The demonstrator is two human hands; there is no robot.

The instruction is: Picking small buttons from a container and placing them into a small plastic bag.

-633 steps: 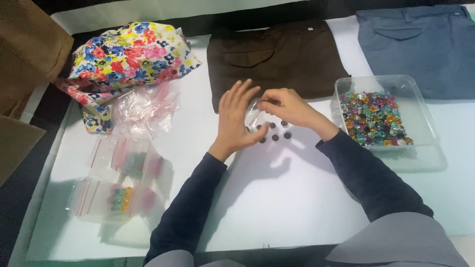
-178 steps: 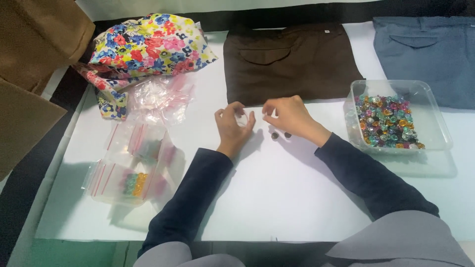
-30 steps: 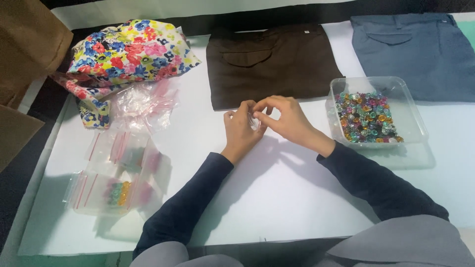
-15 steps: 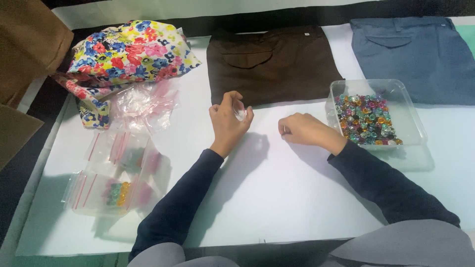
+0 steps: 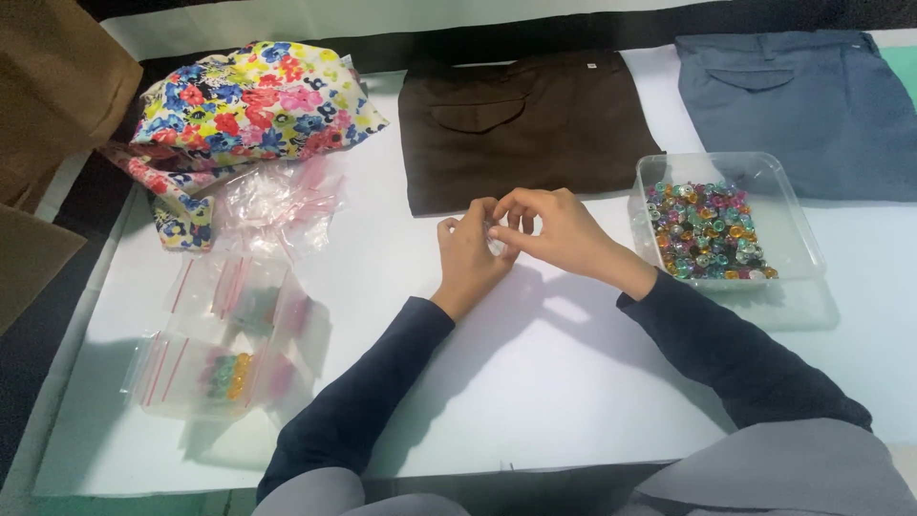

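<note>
My left hand (image 5: 470,256) and my right hand (image 5: 551,229) meet above the white table (image 5: 535,382), just in front of the brown trousers (image 5: 521,124). Between their fingertips they pinch a small clear plastic bag (image 5: 495,241), mostly hidden by the fingers. What is inside it cannot be made out. To the right of my right hand stands a clear plastic tray (image 5: 793,215) holding several coloured beads (image 5: 705,229).
Filled small zip bags (image 5: 224,344) lie at the left. A heap of empty clear bags (image 5: 277,201) sits beside a flowered cloth bag (image 5: 253,100). Blue-grey trousers (image 5: 802,105) lie at the back right. Brown cardboard (image 5: 48,105) stands at the far left.
Half a second ago my right hand lay apart, near the bead tray. It has come back left and joined my left hand at the small bag.
</note>
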